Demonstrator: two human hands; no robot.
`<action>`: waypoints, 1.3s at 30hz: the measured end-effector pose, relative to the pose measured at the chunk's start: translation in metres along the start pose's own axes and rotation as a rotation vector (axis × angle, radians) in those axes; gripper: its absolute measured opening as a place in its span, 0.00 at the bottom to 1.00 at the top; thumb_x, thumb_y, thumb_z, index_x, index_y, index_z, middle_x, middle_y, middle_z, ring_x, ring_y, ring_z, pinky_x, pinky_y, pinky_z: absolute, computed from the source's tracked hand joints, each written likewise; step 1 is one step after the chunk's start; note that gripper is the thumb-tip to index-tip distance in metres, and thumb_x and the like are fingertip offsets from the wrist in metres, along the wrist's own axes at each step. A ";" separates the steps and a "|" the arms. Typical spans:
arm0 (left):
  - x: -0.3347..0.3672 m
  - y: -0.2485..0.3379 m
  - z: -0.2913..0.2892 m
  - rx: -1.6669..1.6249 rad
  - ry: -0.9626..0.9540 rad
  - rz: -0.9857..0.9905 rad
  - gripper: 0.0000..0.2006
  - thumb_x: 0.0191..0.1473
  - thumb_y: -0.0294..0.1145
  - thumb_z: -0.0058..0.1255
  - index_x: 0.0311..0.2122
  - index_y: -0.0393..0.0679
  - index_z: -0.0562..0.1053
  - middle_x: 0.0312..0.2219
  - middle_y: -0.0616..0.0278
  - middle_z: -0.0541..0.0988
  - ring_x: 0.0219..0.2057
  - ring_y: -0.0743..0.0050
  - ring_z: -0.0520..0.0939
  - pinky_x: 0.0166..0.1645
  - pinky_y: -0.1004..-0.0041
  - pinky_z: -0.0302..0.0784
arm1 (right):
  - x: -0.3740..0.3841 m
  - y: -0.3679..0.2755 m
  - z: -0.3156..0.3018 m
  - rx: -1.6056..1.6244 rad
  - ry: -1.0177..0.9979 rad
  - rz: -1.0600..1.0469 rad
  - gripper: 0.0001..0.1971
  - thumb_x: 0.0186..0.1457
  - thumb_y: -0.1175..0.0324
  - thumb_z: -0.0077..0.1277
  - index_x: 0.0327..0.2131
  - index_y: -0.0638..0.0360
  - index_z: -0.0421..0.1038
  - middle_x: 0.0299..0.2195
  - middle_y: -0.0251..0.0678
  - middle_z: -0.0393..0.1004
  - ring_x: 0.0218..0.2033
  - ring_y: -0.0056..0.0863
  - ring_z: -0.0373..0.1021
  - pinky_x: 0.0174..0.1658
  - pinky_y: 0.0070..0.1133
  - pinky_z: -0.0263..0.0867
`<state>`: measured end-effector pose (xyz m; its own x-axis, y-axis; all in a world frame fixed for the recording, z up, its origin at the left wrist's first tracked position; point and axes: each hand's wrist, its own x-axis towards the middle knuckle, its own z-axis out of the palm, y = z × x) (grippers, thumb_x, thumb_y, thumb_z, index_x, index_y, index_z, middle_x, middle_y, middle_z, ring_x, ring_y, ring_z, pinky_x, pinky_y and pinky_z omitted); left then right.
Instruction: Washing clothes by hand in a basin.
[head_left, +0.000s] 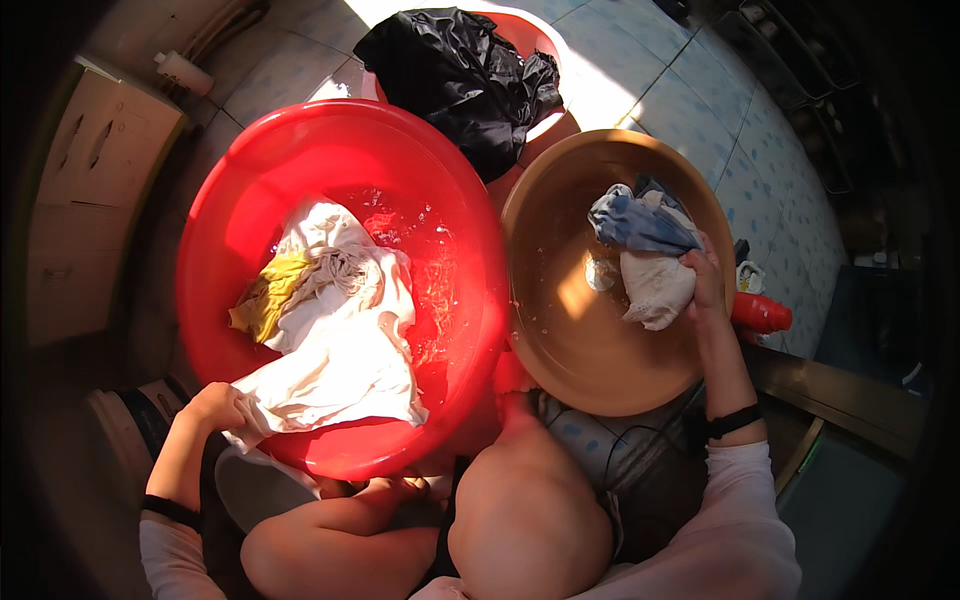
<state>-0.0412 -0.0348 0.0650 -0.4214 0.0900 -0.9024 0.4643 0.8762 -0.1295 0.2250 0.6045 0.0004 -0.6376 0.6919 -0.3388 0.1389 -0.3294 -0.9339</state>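
Observation:
At the near left rim of a large red basin (470, 190), my left hand (217, 408) grips a corner of a wet white cloth garment (340, 375). The rest of that garment spreads across the water, touching a yellow piece of cloth (275, 292). In the brown basin (560, 365) on the right, my right hand (707, 275) closes round a bunched white cloth (655, 285). A blue-grey cloth (645, 220) lies against the bunch on its far side. The fingertips of my right hand are partly hidden by the fabric.
Black shiny fabric (450, 80) hangs over a pink tub (545, 50) behind the basins. A red bottle (762, 312) lies right of the brown basin. A pale bucket (262, 490) stands under the red basin's near edge. A white cabinet (100, 150) is at the left.

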 end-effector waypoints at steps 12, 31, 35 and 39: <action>0.008 0.066 -0.008 0.091 0.487 0.228 0.46 0.31 0.39 0.61 0.59 0.55 0.51 0.57 0.51 0.50 0.57 0.48 0.51 0.55 0.53 0.53 | -0.092 -0.121 0.207 0.371 -0.602 -0.151 0.28 0.42 0.72 0.44 0.51 0.67 0.55 0.44 0.43 0.66 0.45 0.30 0.65 0.51 0.23 0.60; 0.125 0.215 -0.036 0.049 0.229 0.212 0.46 0.33 0.54 0.59 0.59 0.68 0.49 0.61 0.67 0.41 0.61 0.45 0.37 0.52 0.28 0.42 | -0.139 0.058 -0.058 -1.263 1.019 0.317 0.45 0.40 0.54 0.57 0.58 0.49 0.40 0.58 0.44 0.41 0.58 0.48 0.42 0.55 0.44 0.44; 0.132 0.226 -0.024 0.188 0.144 0.126 0.41 0.35 0.56 0.56 0.57 0.68 0.55 0.61 0.71 0.45 0.62 0.59 0.36 0.54 0.30 0.37 | -0.173 0.104 -0.124 -0.090 0.622 0.579 0.30 0.45 0.58 0.54 0.51 0.51 0.54 0.45 0.34 0.65 0.48 0.31 0.62 0.50 0.29 0.57; 0.122 0.221 -0.021 0.162 0.026 0.167 0.40 0.35 0.57 0.56 0.57 0.68 0.55 0.61 0.70 0.44 0.62 0.61 0.37 0.55 0.31 0.35 | -0.169 0.129 -0.115 0.297 0.491 0.395 0.19 0.46 0.66 0.48 0.44 0.54 0.63 0.40 0.32 0.68 0.43 0.30 0.65 0.45 0.32 0.64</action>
<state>-0.0059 0.1800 -0.0653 -0.3468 0.2414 -0.9063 0.6475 0.7607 -0.0451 0.4377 0.5194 -0.0756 -0.1558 0.6713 -0.7246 0.0326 -0.7297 -0.6830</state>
